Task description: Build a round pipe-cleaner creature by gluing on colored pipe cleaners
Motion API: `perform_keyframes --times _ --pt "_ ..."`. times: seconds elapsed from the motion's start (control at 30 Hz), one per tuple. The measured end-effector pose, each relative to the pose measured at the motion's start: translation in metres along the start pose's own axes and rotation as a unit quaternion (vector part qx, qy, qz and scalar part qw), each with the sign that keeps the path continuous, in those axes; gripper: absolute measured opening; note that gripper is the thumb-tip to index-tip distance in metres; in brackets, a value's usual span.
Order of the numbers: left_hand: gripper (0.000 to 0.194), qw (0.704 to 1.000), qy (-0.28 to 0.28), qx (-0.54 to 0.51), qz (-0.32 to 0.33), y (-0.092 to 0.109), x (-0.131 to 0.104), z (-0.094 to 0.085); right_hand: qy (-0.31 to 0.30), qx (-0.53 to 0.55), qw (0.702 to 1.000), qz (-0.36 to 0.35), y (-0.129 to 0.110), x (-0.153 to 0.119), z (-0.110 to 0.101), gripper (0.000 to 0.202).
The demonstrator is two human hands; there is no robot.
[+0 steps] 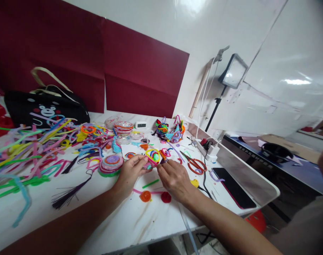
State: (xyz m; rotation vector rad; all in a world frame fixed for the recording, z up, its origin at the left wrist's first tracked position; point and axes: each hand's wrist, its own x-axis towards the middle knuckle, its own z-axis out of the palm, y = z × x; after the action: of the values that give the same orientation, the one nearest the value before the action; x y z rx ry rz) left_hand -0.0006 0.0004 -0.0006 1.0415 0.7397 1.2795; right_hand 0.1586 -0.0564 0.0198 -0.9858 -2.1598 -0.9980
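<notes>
Between my hands, above the white table, is a small multicoloured pipe-cleaner piece (152, 154) with yellow, green and pink coils. My left hand (132, 172) pinches its near side between thumb and fingers. Curled closed at its right edge, my right hand (174, 177) hides whatever its fingertips grip. Below them lie an orange coil (145, 196) and a dark red coil (166, 197) beside a pink strip. A round layered coil piece (111, 164) rests left of my left hand. Orange-handled scissors (196, 165) lie beyond my right hand.
Loose pipe cleaners (39, 145) heap across the left side, before a black bag (46, 109). Finished colourful figures (174, 131) stand at the back near a small digital clock (141, 125). At right are a phone (234, 187), a power strip (210, 152) and a lamp (233, 71). Another person (307, 226) sits at far right.
</notes>
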Motion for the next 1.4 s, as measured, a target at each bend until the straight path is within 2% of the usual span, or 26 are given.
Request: perform_keyframes --times 0.33,0.53,0.83,1.4 --pt "0.031 1.0 -0.002 -0.006 -0.003 0.0013 -0.0011 0.0013 0.002 0.002 1.0 -0.002 -0.0001 -0.0013 0.0033 0.029" --pt "0.028 1.0 -0.019 -0.006 -0.002 0.0023 -0.002 0.0012 -0.001 -0.005 1.0 -0.006 0.0 -0.0032 0.004 0.024" --pt "0.028 1.0 -0.007 -0.001 -0.007 0.0037 -0.0032 0.002 -0.012 -0.022 0.999 -0.021 0.0017 -0.0076 0.0057 0.011" --pt "0.027 1.0 -0.019 -0.007 -0.019 0.0044 -0.0041 0.0027 -0.027 -0.041 0.998 -0.032 0.0001 -0.0085 0.0026 0.012"
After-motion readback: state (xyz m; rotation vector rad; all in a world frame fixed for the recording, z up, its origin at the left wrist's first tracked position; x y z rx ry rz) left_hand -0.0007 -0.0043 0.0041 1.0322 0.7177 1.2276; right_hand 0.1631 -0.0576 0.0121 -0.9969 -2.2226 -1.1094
